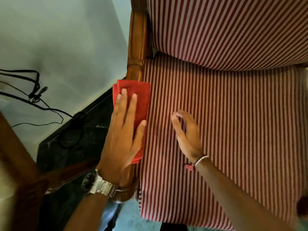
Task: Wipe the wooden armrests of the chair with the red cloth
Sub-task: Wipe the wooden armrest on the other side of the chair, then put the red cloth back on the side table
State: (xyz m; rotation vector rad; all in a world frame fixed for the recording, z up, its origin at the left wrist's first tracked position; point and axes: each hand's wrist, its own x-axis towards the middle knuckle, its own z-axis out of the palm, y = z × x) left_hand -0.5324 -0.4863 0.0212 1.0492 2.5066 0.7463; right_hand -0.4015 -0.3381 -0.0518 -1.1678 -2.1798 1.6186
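A folded red cloth (138,99) lies on the chair's left wooden armrest (137,39), which runs from the top of the view down toward me. My left hand (123,130) presses flat on the cloth with the fingers spread, covering its near half and the armrest under it. My right hand (186,132) hovers over the red-and-white striped seat cushion (233,122), fingers loosely curled and holding nothing. The chair's right armrest is out of view.
A pale wall (58,39) stands to the left with black cables (33,90) hanging on it. A dark skirting strip (80,130) runs below. Another wooden piece (15,155) sits at the lower left. The striped backrest (233,27) fills the upper right.
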